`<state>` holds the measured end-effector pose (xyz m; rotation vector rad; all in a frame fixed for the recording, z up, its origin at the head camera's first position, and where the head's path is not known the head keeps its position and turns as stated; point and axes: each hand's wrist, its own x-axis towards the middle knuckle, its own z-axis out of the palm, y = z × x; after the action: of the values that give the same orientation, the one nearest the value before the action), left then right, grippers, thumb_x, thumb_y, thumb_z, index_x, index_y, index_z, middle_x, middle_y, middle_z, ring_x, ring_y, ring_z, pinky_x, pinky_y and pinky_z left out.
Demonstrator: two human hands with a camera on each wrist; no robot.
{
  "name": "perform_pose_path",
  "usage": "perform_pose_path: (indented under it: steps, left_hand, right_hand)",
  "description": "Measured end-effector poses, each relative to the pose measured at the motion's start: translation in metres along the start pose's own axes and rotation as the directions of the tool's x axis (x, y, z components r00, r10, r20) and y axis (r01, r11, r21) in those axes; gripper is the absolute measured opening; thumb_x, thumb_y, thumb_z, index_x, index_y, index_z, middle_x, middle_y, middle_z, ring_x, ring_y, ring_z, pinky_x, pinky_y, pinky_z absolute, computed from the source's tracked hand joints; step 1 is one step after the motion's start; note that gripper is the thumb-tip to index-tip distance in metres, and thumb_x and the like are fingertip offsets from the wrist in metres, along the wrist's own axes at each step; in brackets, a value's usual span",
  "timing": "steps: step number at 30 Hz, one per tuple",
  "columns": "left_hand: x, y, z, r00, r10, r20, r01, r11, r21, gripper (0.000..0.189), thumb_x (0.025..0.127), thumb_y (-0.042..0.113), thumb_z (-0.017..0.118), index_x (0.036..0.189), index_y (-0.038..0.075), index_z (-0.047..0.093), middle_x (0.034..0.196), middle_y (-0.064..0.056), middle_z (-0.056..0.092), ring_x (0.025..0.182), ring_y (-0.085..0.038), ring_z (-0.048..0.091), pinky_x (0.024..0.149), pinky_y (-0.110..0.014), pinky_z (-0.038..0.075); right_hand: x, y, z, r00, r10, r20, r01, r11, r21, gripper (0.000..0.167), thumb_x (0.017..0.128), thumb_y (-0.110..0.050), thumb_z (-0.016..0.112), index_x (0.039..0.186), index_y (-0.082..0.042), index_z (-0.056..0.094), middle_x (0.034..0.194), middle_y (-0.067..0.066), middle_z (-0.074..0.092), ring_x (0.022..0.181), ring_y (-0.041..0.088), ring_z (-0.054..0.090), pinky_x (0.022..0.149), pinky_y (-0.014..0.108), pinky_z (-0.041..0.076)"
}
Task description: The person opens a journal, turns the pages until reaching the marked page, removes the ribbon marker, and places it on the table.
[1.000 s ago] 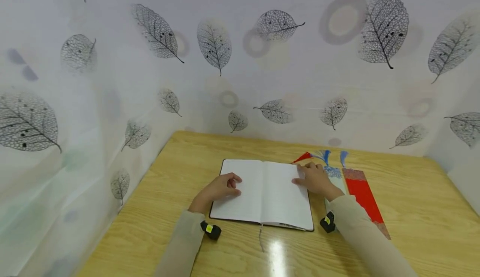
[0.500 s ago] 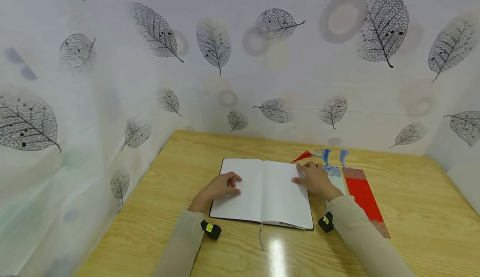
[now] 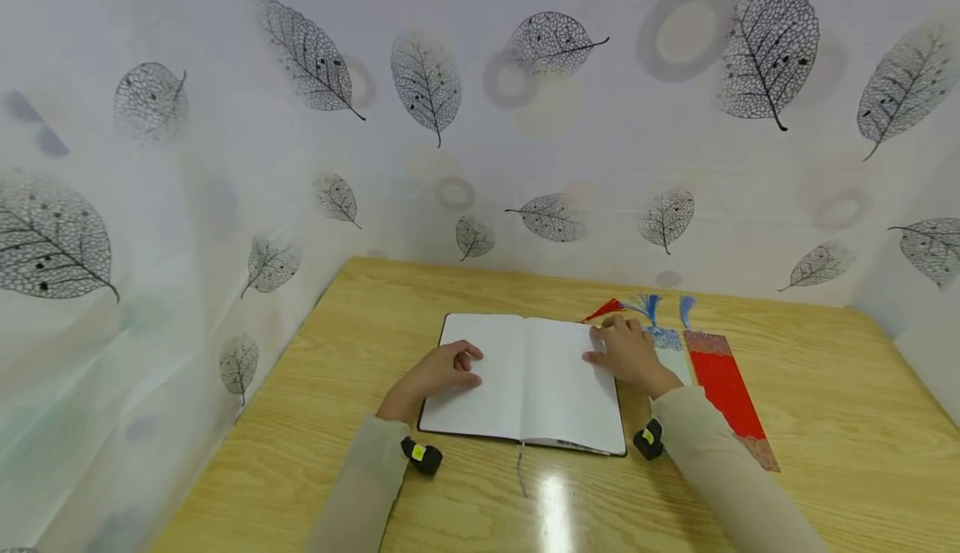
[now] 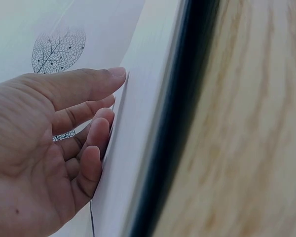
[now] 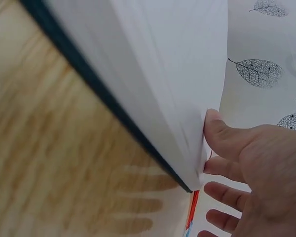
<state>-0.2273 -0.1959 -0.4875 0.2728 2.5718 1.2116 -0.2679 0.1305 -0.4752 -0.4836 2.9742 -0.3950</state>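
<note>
An open notebook (image 3: pixel 555 386) with blank-looking white pages and a dark cover lies flat in the middle of the head view. My left hand (image 3: pixel 435 370) rests on its left page, fingers loosely curled; in the left wrist view, thumb (image 4: pixel 96 84) and fingertips touch the paper. At the right page's upper outer edge is my right hand (image 3: pixel 630 356). Its thumb (image 5: pixel 214 123) lies on the page, the index fingertip touches the edge lower down, and the other fingers are spread loosely. A thin grey ribbon (image 3: pixel 521 474) trails from the notebook's spine.
Right of the notebook lie a red bookmark (image 3: pixel 723 382) and a pale one (image 3: pixel 671 357), partly covered by my right arm. Red (image 3: pixel 603 310) and blue tassels (image 3: pixel 651 307) spread behind my right hand. A leaf-patterned curtain (image 3: pixel 480 120) borders the wooden table (image 3: pixel 840 403).
Both hands stay at their places on the notebook. The right wrist has shifted slightly left and the right knuckles are a little higher. The head view has tilted slightly.
</note>
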Motion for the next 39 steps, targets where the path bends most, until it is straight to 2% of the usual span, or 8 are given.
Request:
perform_pose_path:
  steps: [9, 13, 22, 25, 29, 31, 34, 39]
  left_hand:
    - [0.000, -0.003, 0.003, 1.000, -0.006, 0.014, 0.006, 1.000, -0.003, 0.035, 0.083, 0.017, 0.076, 0.114, 0.009, 0.062, 0.087, -0.002, 0.054, 0.077, -0.014, 0.047, 0.070, -0.027, 0.039]
    - [-0.002, -0.004, 0.005, 0.999, 0.007, 0.035, -0.007, 1.000, -0.008, 0.035, 0.084, 0.018, 0.075, 0.115, 0.009, 0.061, 0.088, -0.001, 0.054, 0.078, -0.014, 0.047, 0.070, -0.026, 0.039]
    - [-0.001, -0.005, 0.003, 0.999, 0.022, 0.028, -0.021, 1.000, -0.010, 0.035, 0.084, 0.017, 0.075, 0.115, 0.009, 0.062, 0.087, -0.001, 0.054, 0.077, -0.014, 0.047, 0.070, -0.028, 0.039]
    - [-0.001, -0.004, 0.003, 0.999, 0.021, 0.025, -0.021, 1.000, -0.010, 0.034, 0.084, 0.017, 0.075, 0.115, 0.009, 0.062, 0.087, -0.001, 0.054, 0.077, -0.014, 0.047, 0.071, -0.028, 0.039]
    - [-0.001, -0.004, 0.001, 0.999, 0.020, 0.027, -0.020, 1.000, -0.007, 0.033, 0.085, 0.017, 0.074, 0.115, 0.010, 0.062, 0.088, -0.001, 0.054, 0.078, -0.014, 0.048, 0.071, -0.028, 0.039]
    - [-0.002, -0.005, -0.001, 1.000, 0.018, 0.026, -0.018, 1.000, -0.005, 0.033, 0.085, 0.018, 0.074, 0.115, 0.010, 0.062, 0.089, -0.001, 0.055, 0.080, -0.014, 0.048, 0.072, -0.027, 0.040]
    - [-0.004, -0.008, -0.009, 1.000, -0.001, 0.016, 0.002, 1.000, -0.013, 0.033, 0.087, 0.020, 0.072, 0.117, 0.011, 0.062, 0.091, -0.002, 0.057, 0.082, -0.014, 0.050, 0.073, -0.028, 0.041]
    - [-0.012, -0.013, -0.029, 0.997, -0.066, -0.032, 0.063, 0.995, -0.083, 0.034, 0.090, 0.021, 0.069, 0.121, 0.012, 0.060, 0.098, -0.005, 0.059, 0.087, -0.016, 0.052, 0.076, -0.029, 0.044]
  right_hand:
    - [0.010, 0.007, -0.006, 0.991, -0.002, 0.130, -0.009, 0.996, 0.083, 0.070, 0.088, -0.040, 0.069, 0.141, 0.000, 0.045, 0.144, 0.032, 0.034, 0.126, 0.057, 0.032, 0.098, 0.072, 0.028]
    - [0.012, 0.014, -0.004, 0.989, -0.014, 0.145, -0.001, 0.995, 0.104, 0.072, 0.086, -0.040, 0.071, 0.140, 0.000, 0.046, 0.143, 0.034, 0.035, 0.125, 0.057, 0.032, 0.099, 0.070, 0.029]
    - [0.011, 0.015, -0.007, 0.998, -0.057, 0.016, 0.056, 0.998, 0.032, 0.056, 0.086, -0.034, 0.072, 0.131, -0.005, 0.058, 0.134, 0.031, 0.048, 0.124, 0.056, 0.038, 0.100, 0.069, 0.031]
    - [0.011, 0.015, -0.007, 0.996, -0.078, -0.044, 0.080, 0.996, 0.026, 0.047, 0.086, -0.029, 0.072, 0.124, -0.002, 0.062, 0.125, 0.027, 0.056, 0.117, 0.050, 0.047, 0.097, 0.064, 0.038]
    - [0.007, 0.016, -0.008, 0.998, -0.050, -0.050, 0.058, 0.982, 0.182, 0.041, 0.091, -0.024, 0.067, 0.119, 0.005, 0.060, 0.112, 0.023, 0.063, 0.102, 0.039, 0.060, 0.083, 0.050, 0.051]
    - [0.004, 0.016, -0.010, 0.999, -0.030, -0.018, 0.034, 0.953, 0.300, 0.043, 0.093, -0.025, 0.064, 0.121, 0.007, 0.057, 0.113, 0.025, 0.063, 0.099, 0.037, 0.062, 0.077, 0.044, 0.053]
    - [-0.004, 0.014, -0.018, 0.998, -0.041, 0.055, 0.009, 0.875, 0.484, 0.055, 0.097, -0.029, 0.058, 0.135, 0.009, 0.045, 0.128, 0.030, 0.054, 0.111, 0.041, 0.057, 0.081, 0.043, 0.054]
    - [-0.018, 0.008, -0.034, 0.977, -0.131, 0.168, -0.028, 0.704, 0.710, 0.072, 0.100, -0.034, 0.052, 0.151, 0.004, 0.018, 0.146, 0.033, 0.035, 0.113, 0.037, 0.056, 0.087, 0.039, 0.052]
